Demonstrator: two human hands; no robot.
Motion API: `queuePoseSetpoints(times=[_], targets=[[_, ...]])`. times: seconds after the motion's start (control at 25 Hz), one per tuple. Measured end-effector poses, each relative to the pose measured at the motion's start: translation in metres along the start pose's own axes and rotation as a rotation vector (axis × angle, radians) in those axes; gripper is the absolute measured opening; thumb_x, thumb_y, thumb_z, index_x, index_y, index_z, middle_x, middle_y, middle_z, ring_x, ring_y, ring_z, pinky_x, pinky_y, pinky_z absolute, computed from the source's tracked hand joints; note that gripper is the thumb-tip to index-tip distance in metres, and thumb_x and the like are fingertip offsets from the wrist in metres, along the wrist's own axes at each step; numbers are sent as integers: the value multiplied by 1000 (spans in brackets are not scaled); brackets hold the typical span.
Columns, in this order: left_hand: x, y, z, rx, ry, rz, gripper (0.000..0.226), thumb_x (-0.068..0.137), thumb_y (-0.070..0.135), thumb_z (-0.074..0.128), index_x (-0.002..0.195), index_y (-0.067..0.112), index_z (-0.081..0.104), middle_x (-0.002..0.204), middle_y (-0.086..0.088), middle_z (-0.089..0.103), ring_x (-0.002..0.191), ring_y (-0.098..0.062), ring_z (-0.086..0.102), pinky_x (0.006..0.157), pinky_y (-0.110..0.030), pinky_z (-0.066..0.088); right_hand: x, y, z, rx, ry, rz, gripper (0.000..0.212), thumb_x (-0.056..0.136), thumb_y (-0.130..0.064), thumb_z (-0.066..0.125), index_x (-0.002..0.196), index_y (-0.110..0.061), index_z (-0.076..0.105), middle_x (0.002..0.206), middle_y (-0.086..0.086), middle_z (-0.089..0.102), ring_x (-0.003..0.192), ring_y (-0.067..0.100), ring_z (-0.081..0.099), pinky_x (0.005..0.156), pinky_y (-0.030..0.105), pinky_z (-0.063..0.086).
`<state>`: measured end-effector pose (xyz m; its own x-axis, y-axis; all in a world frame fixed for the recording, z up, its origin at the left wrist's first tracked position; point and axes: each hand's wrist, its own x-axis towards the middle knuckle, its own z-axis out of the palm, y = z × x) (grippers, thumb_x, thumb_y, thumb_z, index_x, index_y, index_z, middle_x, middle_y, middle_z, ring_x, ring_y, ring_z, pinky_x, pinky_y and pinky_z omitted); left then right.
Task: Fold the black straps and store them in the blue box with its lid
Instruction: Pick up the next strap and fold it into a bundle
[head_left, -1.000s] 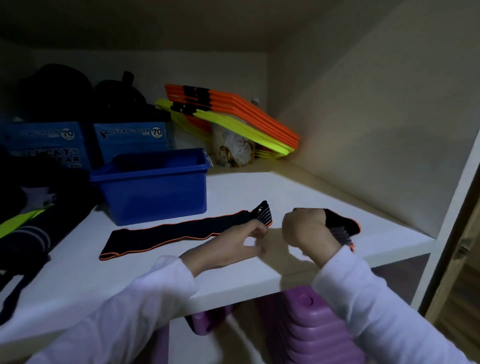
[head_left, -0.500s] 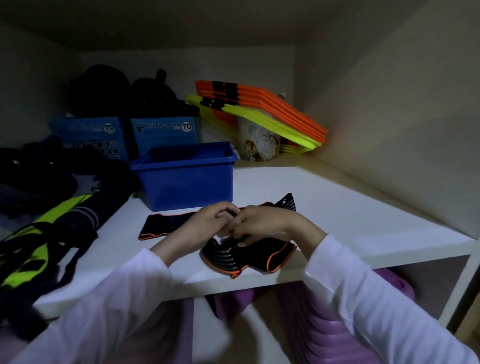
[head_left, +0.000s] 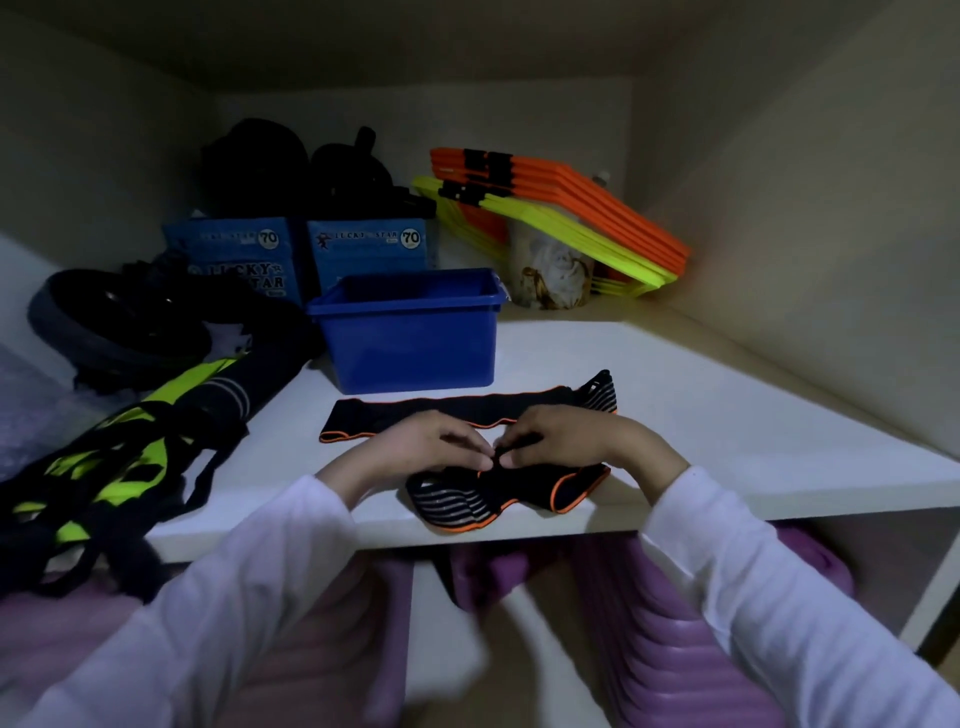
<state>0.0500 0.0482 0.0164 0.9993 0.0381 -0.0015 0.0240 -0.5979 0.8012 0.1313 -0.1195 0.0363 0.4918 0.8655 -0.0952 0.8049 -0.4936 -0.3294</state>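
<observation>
Two black straps with orange edging lie on the white shelf (head_left: 727, 415). The near strap (head_left: 519, 493) is bunched at the shelf's front edge, striped end to the left. My left hand (head_left: 426, 441) and my right hand (head_left: 566, 436) meet over its middle, fingertips pinching the fabric. The far strap (head_left: 452, 410) lies flat and stretched out just behind my hands, its striped end at the right. Behind it stands the open blue box (head_left: 410, 332); no lid is visible.
Dark bags and neon-yellow gear (head_left: 119, 462) crowd the shelf's left side. Two blue cartons (head_left: 249, 260) and black items stand at the back. Orange and yellow flat hurdles (head_left: 561, 208) lean on a patterned cup (head_left: 550, 270). Purple plastic items (head_left: 675, 623) sit below.
My right hand brought the second strap from the right to the shelf's front edge. Both hands came together on it. The view shifted right and down.
</observation>
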Motion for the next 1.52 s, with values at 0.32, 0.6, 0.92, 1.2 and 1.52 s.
queuePoseSetpoints(times=[0.32, 0.6, 0.92, 1.2, 1.52], targets=[[-6, 5, -6, 137, -115, -23, 38, 74, 4, 74, 111, 6, 69, 101, 15, 64, 94, 3, 61, 85, -5, 44, -15, -10, 6, -143, -80, 61, 51, 76, -50, 65, 116, -18, 59, 104, 1, 60, 99, 21, 55, 90, 37, 46], [-6, 17, -24, 565, -142, -165, 48, 80, 21, 70, 127, 23, 59, 143, 5, 45, 133, -10, 37, 90, -10, 24, -36, 19, -41, 190, 479, 284, 19, 91, -19, 51, 105, -11, 61, 94, 8, 54, 84, 23, 51, 52, 24, 36], [-10, -2, -52, 754, -71, -299, 46, 80, 16, 68, 121, 35, 60, 138, 3, 50, 126, -17, 48, 111, -29, 35, -45, 68, -25, 71, 168, 549, 40, 93, -9, 44, 131, -15, 54, 98, 7, 61, 88, 24, 59, 70, 27, 47], [-13, 8, -12, 810, 91, -76, 38, 91, 23, 53, 129, 22, 56, 145, 0, 43, 133, -17, 39, 109, -24, 28, -31, 39, -2, 19, 185, 215, 61, 85, -52, 55, 137, -23, 45, 133, 9, 43, 127, 27, 42, 107, 36, 36], [-26, -7, 6, 463, 132, -140, 41, 94, 27, 52, 135, 23, 49, 151, 3, 37, 140, -12, 30, 109, -17, 18, -35, 38, 0, 153, 99, 172, 37, 80, -20, 64, 116, -13, 62, 96, 3, 64, 93, 20, 62, 88, 33, 49]])
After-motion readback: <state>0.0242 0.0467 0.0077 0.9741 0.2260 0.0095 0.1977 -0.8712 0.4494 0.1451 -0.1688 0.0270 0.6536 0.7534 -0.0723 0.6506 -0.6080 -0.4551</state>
